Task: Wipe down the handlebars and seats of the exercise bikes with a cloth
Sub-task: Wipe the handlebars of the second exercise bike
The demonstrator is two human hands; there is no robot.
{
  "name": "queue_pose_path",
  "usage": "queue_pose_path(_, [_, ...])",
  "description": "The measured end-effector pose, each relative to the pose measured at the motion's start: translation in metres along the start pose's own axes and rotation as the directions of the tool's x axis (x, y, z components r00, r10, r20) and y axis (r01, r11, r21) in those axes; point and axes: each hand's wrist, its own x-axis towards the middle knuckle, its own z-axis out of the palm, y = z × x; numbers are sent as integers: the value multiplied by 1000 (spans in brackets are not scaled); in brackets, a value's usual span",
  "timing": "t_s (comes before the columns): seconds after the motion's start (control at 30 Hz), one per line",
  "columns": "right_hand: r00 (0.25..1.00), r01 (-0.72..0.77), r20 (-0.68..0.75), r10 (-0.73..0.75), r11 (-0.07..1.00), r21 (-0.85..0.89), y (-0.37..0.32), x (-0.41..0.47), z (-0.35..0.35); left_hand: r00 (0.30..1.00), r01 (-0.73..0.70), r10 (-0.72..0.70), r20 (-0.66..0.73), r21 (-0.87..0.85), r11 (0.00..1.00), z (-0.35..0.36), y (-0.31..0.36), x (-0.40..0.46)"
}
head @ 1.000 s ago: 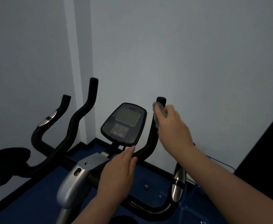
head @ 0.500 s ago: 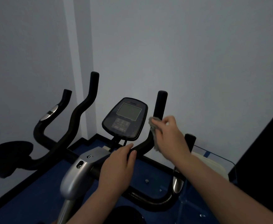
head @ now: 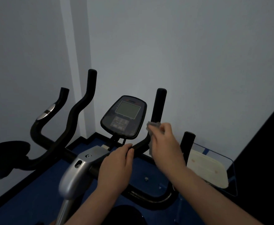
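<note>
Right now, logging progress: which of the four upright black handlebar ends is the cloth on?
The inner right post, beside the console. The right hand wraps the grey cloth round it below its tip; the other three stand bare.

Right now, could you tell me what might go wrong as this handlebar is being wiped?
The right hand works the grey cloth close beside the console; a stray stroke could knock its buttons. The left hand grips the handlebar just below, so that patch may stay unwiped. The cloth's loose tail could slip free.
</note>
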Motion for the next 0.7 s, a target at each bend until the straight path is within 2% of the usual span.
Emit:
queue_pose_path(0.17, [979, -32, 204, 14, 996, 84, 4, 19, -32, 1000, -1, 1, 23, -6, 1000, 1, -2, 2])
queue_pose_path(0.27, [997, -62, 52, 59, 996, 60, 10, 45, -39, 1000, 13, -13, 27, -4, 1000, 2, -3, 2])
queue_pose_path(0.33, [995, -99, 5, 99, 993, 70, 7, 38, -25, 1000, 7, -7, 21, 4, 1000, 2, -2, 1])
queue_pose_path(0.43, [999, -20, -37, 20, 1000, 6, -10, -6, 7, 999, -3, 3, 33, 7, 1000, 2, -4, 2])
queue_pose_path(0.57, [992, 110, 52, -118, 985, 134, -22, -35, 0, 998, 19, -19, 54, -10, 1000, 4, -7, 3])
queue_pose_path(0.63, [992, 53, 102, -70, 985, 163, -12, -13, -16, 999, 21, -22, 48, 14, 1000, 3, -5, 3])
queue_pose_path(0.7, [1000, -1, 21, -2, 993, 119, 3, 17, -27, 999, 24, -24, 32, 28, 999, 3, -4, 3])
